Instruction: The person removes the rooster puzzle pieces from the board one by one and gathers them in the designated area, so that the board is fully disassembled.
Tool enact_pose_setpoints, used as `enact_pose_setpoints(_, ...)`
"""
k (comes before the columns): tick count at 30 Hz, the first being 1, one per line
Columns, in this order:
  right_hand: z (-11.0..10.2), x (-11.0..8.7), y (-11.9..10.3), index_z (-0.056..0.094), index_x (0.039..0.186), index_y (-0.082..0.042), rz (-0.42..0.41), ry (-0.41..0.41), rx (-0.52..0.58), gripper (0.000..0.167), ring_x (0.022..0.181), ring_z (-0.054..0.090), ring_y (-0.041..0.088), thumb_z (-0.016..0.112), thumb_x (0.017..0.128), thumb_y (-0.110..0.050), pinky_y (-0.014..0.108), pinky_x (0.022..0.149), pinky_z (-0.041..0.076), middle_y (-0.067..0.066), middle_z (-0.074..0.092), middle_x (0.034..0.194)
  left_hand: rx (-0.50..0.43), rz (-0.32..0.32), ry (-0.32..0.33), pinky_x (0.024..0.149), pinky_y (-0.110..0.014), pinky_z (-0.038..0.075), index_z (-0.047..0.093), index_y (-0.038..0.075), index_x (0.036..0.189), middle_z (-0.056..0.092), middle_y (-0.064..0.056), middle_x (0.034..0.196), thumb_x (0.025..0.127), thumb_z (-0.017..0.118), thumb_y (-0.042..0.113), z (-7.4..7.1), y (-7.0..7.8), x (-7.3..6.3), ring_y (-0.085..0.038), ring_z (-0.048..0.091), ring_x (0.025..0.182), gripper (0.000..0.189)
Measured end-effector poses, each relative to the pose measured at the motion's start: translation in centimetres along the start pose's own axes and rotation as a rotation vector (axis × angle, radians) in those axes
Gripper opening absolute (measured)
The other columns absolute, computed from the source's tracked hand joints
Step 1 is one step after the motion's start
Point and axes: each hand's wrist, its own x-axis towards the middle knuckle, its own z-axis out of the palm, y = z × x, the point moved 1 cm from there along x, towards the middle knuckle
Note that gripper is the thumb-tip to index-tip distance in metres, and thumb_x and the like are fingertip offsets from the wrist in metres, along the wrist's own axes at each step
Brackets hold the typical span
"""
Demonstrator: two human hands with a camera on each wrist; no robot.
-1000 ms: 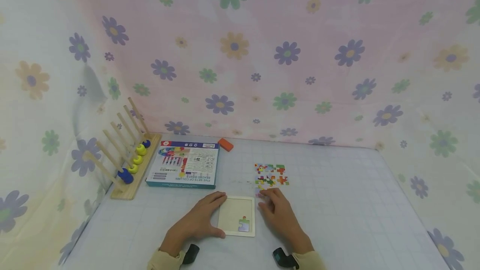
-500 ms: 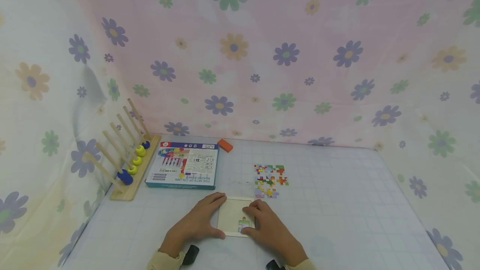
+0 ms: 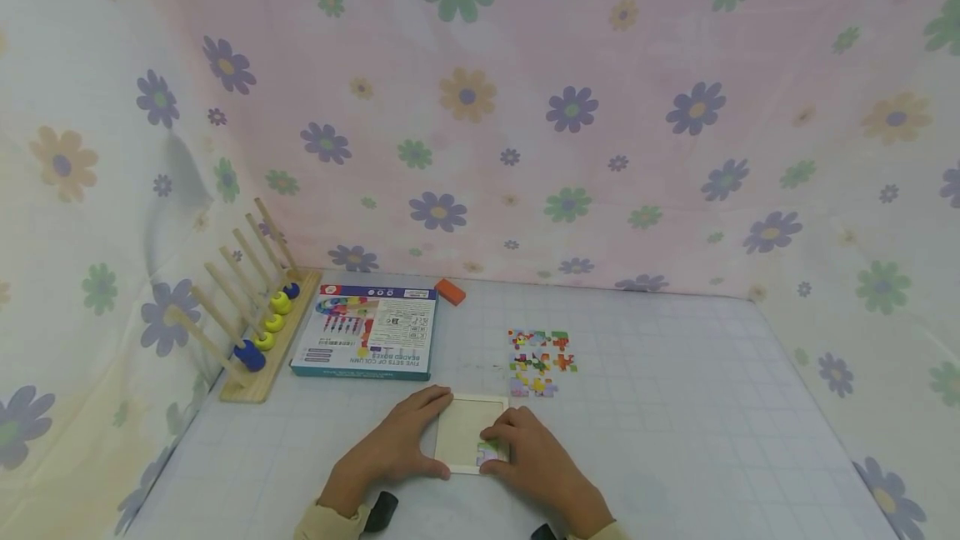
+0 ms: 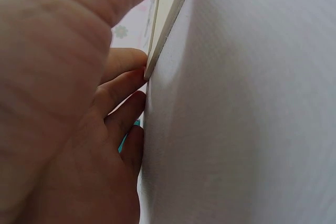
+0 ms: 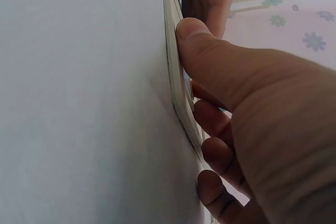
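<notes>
In the head view a square wooden puzzle tray (image 3: pixel 459 423) lies flat on the table. My left hand (image 3: pixel 401 433) holds its left side, fingers at the far corner and thumb by the near edge. The left wrist view shows those fingertips (image 4: pixel 137 64) against the tray corner. Over the tray's right side, my right hand (image 3: pixel 536 452) pinches a green and lilac jigsaw piece (image 3: pixel 486 454) in the near right corner with curled index finger and thumb. Its thumb (image 5: pixel 195 32) rests at the tray rim in the right wrist view. The fingers cover part of the piece.
Several loose jigsaw pieces (image 3: pixel 540 362) lie in rows beyond the tray, to the right. Behind the left hand sits a boxed toy set (image 3: pixel 366 332), with an orange block (image 3: pixel 450 291) at its corner. A wooden peg rack (image 3: pixel 258 382) with blue and yellow beads stands farther left.
My right hand has moved left and nearer, from the loose pieces onto the tray, and its fingers have closed on the corner piece. The left hand has stayed in place on the tray.
</notes>
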Motion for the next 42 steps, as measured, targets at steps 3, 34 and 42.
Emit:
enact_pose_setpoints(3, 0.0, 0.0, -0.1, 0.076, 0.110, -0.024, -0.003, 0.006, -0.010, 0.037, 0.095, 0.048, 0.002, 0.082, 0.082, -0.047, 0.022, 0.084, 0.054, -0.014, 0.061, 0.105, -0.001, 0.000, -0.003, 0.125, -0.057, 0.033, 0.039, 0.020, 0.158, 0.035, 0.002, 0.165, 0.071, 0.088, 0.054, 0.0, 0.0, 0.0, -0.031, 0.031, 0.154, 0.105)
enact_pose_setpoints(34, -1.2, 0.3, -0.1, 0.067, 0.117, -0.016, 0.056, -0.127, 0.188, 0.044, 0.087, 0.050, -0.003, 0.086, 0.082, -0.035, 0.022, 0.078, 0.052, -0.011, 0.063, 0.105, -0.001, 0.021, 0.010, 0.125, -0.055, 0.034, 0.040, 0.019, 0.158, 0.036, 0.002, 0.165, 0.070, 0.089, 0.054, 0.0, -0.2, 0.2, -0.030, 0.032, 0.154, 0.107)
enact_pose_setpoints(42, -1.2, 0.3, -0.4, 0.069, 0.113, -0.014, 0.047, -0.125, 0.174, 0.040, 0.082, 0.048, -0.003, 0.086, 0.081, -0.031, 0.019, 0.072, 0.050, -0.011, 0.061, 0.098, -0.002, 0.015, 0.003, 0.125, -0.056, 0.033, 0.040, 0.019, 0.158, 0.035, 0.002, 0.165, 0.070, 0.089, 0.055, 0.2, -0.4, 0.2, -0.030, 0.031, 0.154, 0.107)
